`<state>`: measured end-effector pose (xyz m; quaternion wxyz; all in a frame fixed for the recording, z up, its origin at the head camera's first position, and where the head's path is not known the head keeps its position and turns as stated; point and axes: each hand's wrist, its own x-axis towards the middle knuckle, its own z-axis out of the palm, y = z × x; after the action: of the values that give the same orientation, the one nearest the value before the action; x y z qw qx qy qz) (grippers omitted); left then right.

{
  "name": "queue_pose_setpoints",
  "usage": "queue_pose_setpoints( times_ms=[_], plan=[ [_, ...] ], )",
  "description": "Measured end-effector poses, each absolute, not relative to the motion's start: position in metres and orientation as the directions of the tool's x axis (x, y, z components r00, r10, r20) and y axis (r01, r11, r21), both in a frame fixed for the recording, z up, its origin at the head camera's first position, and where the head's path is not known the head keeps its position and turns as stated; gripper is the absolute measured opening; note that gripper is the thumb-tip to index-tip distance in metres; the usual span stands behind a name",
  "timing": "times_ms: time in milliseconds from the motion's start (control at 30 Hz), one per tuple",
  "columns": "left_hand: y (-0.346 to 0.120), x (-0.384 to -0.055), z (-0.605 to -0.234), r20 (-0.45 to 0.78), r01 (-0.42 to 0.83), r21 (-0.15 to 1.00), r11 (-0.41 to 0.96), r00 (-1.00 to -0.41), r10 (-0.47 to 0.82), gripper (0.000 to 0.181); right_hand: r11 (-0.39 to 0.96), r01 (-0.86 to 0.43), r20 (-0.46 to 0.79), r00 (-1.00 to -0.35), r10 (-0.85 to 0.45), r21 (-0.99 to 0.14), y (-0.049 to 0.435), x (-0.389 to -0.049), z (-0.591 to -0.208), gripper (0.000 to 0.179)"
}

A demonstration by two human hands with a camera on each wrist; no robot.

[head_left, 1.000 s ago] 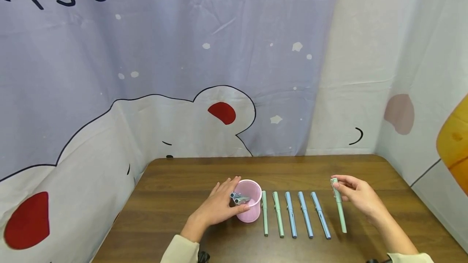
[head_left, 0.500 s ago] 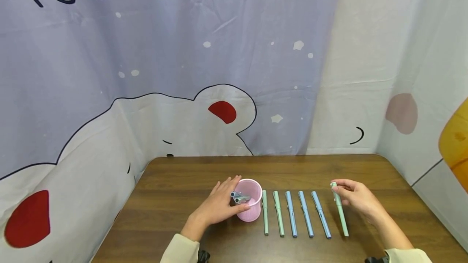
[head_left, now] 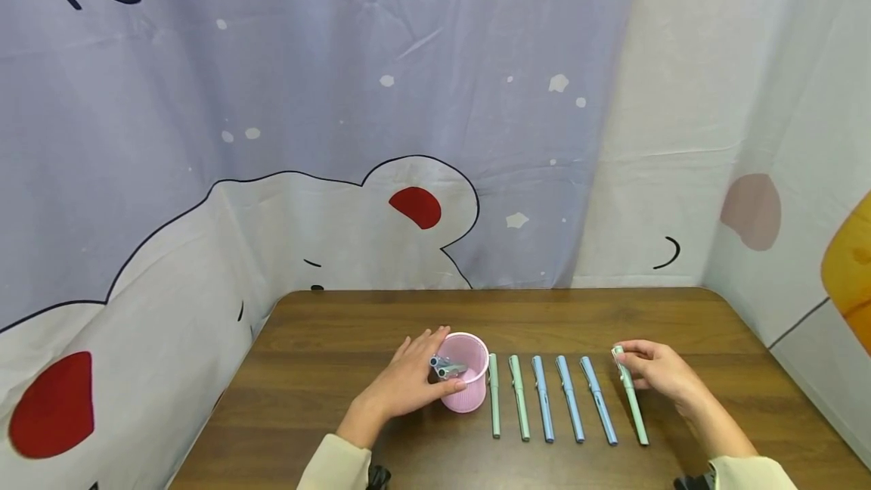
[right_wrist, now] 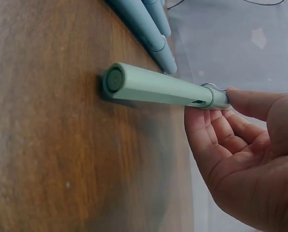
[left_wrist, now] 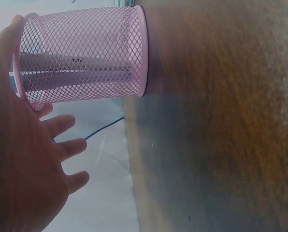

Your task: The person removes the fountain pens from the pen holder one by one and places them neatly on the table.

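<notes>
A pink mesh pen cup (head_left: pixel 466 401) stands upright on the table. My left hand (head_left: pixel 397 386) spans its left side, with thumb and forefinger at the rim and the other fingers spread loosely. A few pens (head_left: pixel 447 369) lean inside the cup. My right hand (head_left: pixel 661 373) pinches a light green pen (head_left: pixel 633 408) by its capped end between thumb and fingers. That pen is tilted, its bottom end (right_wrist: pixel 116 79) right at the tabletop. It is at the right end of a row with two green pens (head_left: pixel 519 399) and several blue pens (head_left: pixel 570 399).
The wooden table (head_left: pixel 327 339) has rounded far corners. A printed fabric curtain (head_left: pixel 327 97) hangs behind it and along both sides. The row of pens starts close beside the cup's right side.
My right hand has lowered the green pen and shifted slightly left, bringing the pen's lower end down to the table beside the row. The left hand and cup stay put.
</notes>
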<state>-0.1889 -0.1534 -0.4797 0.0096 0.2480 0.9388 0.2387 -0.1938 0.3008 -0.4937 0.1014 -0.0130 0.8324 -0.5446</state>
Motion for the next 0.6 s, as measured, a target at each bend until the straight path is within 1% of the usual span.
queue_pose_setpoints(
  times_ms=[433, 600],
  plan=[
    [-0.1537, -0.19, -0.4799, 0.104, 0.467, 0.447, 0.763, -0.874, 0.474, 0.099, 0.423, 0.124, -0.196, -0.972, -0.13, -0.898, 0.3005, -0.203, -0.5003, 0.046],
    [-0.1536, -0.1887, -0.4801, 0.104, 0.464, 0.457, 0.759, -0.875, 0.473, 0.099, 0.41, 0.139, -0.209, -0.969, -0.13, -0.902, 0.3003, -0.2042, -0.5037, 0.044]
  ],
)
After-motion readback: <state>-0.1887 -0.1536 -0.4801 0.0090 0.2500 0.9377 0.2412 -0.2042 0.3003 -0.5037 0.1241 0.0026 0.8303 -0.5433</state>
